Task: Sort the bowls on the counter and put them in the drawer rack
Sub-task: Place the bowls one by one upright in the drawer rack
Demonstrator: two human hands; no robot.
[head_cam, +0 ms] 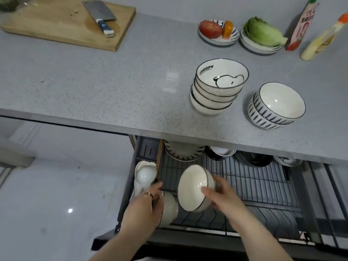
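Note:
My right hand [223,196] grips a white bowl with a dark rim [192,187], tilted on its side over the front left of the wire drawer rack [259,183]. My left hand [148,204] rests on another white bowl [169,210] standing on edge in the rack's front left slots. On the counter [113,87] stands a stack of several cartoon-dog bowls [218,85]. To its right sits a stack of two striped bowls [276,106].
Striped plates [183,151], dark bowls [254,160] and other dishes fill the rack's back under the counter edge. White spoons [145,174] lie in the drawer's left compartment. Far back stand a cutting board with a cleaver [99,16], plates of tomato [218,32] and lettuce [261,34], and two bottles [305,25].

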